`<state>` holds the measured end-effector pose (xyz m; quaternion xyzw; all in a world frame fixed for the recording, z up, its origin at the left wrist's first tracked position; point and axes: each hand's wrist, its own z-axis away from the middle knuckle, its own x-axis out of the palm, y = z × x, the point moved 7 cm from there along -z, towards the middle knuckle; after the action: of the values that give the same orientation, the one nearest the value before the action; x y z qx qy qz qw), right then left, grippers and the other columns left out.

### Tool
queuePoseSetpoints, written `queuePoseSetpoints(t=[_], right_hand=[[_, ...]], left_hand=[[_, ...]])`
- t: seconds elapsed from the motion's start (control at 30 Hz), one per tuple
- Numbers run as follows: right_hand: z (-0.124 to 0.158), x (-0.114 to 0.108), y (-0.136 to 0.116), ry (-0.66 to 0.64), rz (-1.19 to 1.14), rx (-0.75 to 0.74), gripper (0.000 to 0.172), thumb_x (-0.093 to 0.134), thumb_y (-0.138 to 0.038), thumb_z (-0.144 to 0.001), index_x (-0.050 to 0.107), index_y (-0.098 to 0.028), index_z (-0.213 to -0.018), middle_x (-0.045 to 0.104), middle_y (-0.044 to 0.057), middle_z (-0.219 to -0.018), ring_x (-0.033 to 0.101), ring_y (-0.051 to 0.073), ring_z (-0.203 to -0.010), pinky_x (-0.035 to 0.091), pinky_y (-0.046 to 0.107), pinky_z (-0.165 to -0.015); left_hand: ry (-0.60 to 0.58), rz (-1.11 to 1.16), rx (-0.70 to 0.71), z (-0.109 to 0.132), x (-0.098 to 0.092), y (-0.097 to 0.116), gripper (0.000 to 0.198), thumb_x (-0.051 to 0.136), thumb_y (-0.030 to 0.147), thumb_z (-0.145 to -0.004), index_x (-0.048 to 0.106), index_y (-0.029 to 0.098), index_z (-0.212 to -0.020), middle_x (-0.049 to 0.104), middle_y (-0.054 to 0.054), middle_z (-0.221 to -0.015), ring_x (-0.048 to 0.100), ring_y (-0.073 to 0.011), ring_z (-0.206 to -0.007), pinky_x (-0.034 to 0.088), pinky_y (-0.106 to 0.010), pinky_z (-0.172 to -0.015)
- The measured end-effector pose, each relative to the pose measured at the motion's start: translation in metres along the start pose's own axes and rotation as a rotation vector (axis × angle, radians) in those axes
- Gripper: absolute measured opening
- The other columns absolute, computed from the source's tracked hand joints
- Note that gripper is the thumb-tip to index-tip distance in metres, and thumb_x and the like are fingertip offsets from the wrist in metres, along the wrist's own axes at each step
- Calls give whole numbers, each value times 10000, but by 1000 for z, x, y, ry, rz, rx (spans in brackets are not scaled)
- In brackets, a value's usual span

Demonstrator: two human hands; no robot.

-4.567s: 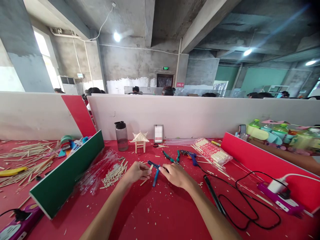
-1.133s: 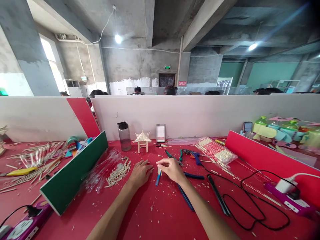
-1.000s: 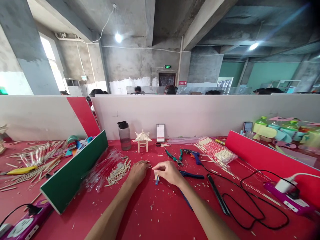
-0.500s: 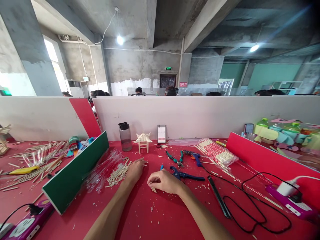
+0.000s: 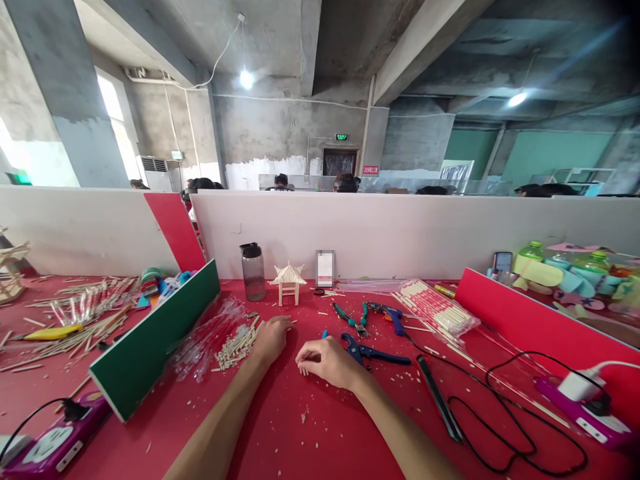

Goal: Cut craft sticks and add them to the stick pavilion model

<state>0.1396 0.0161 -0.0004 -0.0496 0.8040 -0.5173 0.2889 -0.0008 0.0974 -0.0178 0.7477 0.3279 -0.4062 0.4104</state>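
Right hand [image 5: 325,360] has pulled back from pliers [image 5: 373,351], now right of its grip | grip closed on short sticks [image 5: 302,369] | left hand [image 5: 273,335] flat, open, beside stick pile [image 5: 235,347]

Site type: craft-assembly workshop in shared ind. hall. Evidence: bare concrete beams [image 5: 415,40] overhead, exit sign [image 5: 342,137] over rear door. Long red counter [image 5: 300,440] split into stns: white partition [image 5: 400,233] beyond both grips, green divider [image 5: 155,340] well left of left grip [image 5: 273,337], red divider [image 5: 525,313] well right of right grip [image 5: 325,360]. Other workers' heads [image 5: 345,183] show above partition. Tools just beyond right grip: blue cutters [image 5: 370,350], green pliers [image 5: 353,319], glue gun [image 5: 387,312]. Stock: cut sticks [image 5: 235,347] just left of left grip; bagged sticks [image 5: 435,310] further right. Stick pavilion model [image 5: 289,283] beyond left grip. Offcuts scattered across counter; power strip [image 5: 595,413] w/ cable near red divider.
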Motion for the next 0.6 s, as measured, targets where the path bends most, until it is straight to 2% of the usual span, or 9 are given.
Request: queuePoseSetpoints(t=[0.1,0.2,0.33,0.43,0.53,0.6], right_hand=[[-1,0,4,-1,27,7,147,624,-316,-838,706,-196,-865,723,10,-708,676,160,-661,523,254,-666],[-2,1,7,7,22,8,144,631,-327,-837,697,-203,-867,723,11,-718,684,168,-678,530,267,-691],[-4,-5,13,76,-35,41,165,681,-341,-801,650,-205,-888,724,21,-777,691,179,-722,526,268,-685],[-5,-15,16,157,-172,104,311,743,-387,-752,560,-216,-936,698,-1,-747,684,177,-687,527,269,-653],[-4,-21,18,185,-378,189,443,791,-424,-694,494,-233,-962,662,-31,-746,675,169,-643,550,286,-632],[-3,-22,15,182,-474,224,480,813,-417,-666,488,-237,-969,650,-38,-766,674,164,-653,565,298,-647]], left_hand=[[31,24,32,1,-7,7,484,455,-8,-758,726,201,-1100,683,-67,-1240,612,-183,-1174,432,-288,-1043],[71,99,92,5,-22,21,476,441,5,-762,721,190,-1100,710,-70,-1182,643,-197,-1119,462,-289,-1003],[95,233,116,22,-50,41,386,414,132,-889,705,194,-1135,726,-87,-1124,675,-215,-1034,501,-307,-926],[35,316,141,42,-59,52,383,464,288,-941,607,229,-1291,693,-95,-1182,651,-238,-1067,490,-359,-954],[-85,407,201,59,-55,59,592,593,410,-892,431,266,-1443,568,-112,-1366,584,-259,-1173,465,-394,-1004],[-152,439,224,64,-48,63,723,671,446,-837,370,283,-1473,496,-113,-1435,537,-270,-1232,438,-407,-1040]])
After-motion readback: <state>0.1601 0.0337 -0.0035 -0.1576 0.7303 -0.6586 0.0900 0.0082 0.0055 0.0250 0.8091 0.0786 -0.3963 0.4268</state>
